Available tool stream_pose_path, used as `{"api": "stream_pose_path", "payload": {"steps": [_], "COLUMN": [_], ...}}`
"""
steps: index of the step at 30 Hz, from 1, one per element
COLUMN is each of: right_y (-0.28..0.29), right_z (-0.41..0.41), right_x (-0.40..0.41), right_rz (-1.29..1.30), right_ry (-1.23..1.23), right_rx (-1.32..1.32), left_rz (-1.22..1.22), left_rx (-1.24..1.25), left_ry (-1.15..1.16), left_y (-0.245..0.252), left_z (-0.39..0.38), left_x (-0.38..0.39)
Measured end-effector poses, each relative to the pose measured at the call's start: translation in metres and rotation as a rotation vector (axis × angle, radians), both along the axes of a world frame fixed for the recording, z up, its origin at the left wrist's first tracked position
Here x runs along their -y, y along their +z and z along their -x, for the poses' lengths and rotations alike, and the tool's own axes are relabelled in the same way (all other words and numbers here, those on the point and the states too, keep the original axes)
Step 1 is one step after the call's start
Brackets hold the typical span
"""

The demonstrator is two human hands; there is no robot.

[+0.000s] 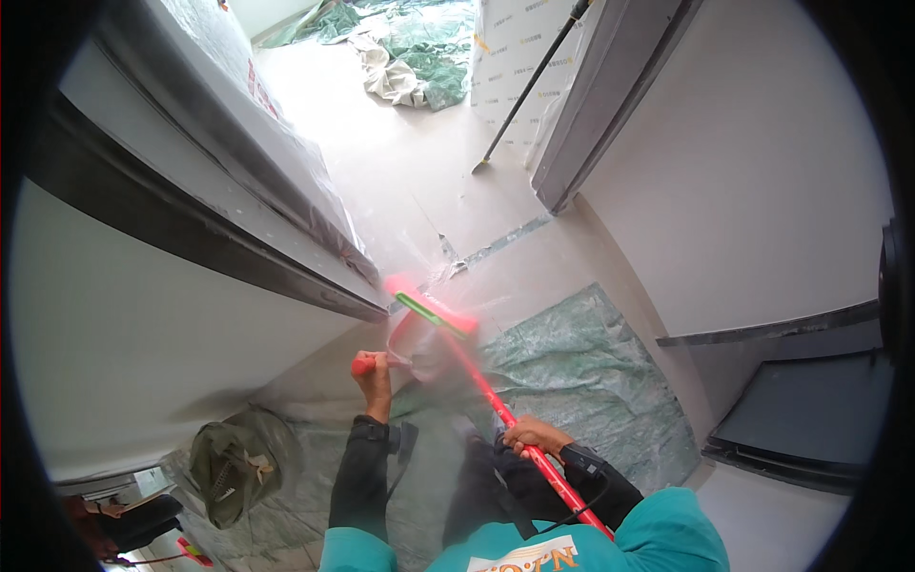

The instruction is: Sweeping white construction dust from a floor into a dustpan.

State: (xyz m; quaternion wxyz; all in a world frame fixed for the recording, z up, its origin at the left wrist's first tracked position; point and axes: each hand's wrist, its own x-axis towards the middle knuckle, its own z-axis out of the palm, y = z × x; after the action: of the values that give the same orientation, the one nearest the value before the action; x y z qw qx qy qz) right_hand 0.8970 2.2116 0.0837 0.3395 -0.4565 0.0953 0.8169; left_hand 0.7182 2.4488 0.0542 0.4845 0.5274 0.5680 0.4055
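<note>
My left hand is closed around the red handle of a pinkish dustpan. Dust haze blurs the pan, so what lies in it cannot be made out. In my right hand is the red pole of a broom, slanting up and left from my side. Its pink and green head is at the floor just beyond the dustpan, near the left door jamb. Pale dust streaks and a dark, worn floor strip show around the doorway.
Green protective sheeting covers part of the floor, with more crumpled sheeting beyond the doorway. A long-handled scraper leans by the right door frame. An open sack holding debris stands at lower left, near another person's legs.
</note>
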Motion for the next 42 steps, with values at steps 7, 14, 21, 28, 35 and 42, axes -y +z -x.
{"api": "stream_pose_path", "payload": {"steps": [7, 14, 21, 28, 35, 42], "right_y": [0.044, -0.008, -0.024, 0.012, 0.074, 0.068], "right_z": [-0.016, -0.03, 0.005, -0.008, -0.019, -0.05], "right_x": [-0.014, -0.035, -0.006, -0.002, 0.017, 0.08], "right_rz": [-0.401, -0.66, -0.494, -0.135, -0.01, 0.025], "right_ry": [0.405, 0.808, 0.479, 0.127, 0.099, -0.132], "right_rx": [0.442, 0.91, 0.361, 0.148, 0.287, 0.179], "left_rz": [0.034, 0.017, 0.06, -0.028, -0.039, -0.05], "left_rx": [0.025, 0.055, 0.052, 0.015, -0.003, 0.05], "left_ry": [0.033, 0.044, 0.053, 0.061, 0.07, 0.074], "left_y": [0.021, 0.004, 0.016, 0.001, 0.006, -0.01], "left_z": [-0.002, 0.003, -0.003, 0.006, 0.008, 0.025], "left_x": [0.004, 0.002, 0.003, 0.002, 0.007, 0.011]}}
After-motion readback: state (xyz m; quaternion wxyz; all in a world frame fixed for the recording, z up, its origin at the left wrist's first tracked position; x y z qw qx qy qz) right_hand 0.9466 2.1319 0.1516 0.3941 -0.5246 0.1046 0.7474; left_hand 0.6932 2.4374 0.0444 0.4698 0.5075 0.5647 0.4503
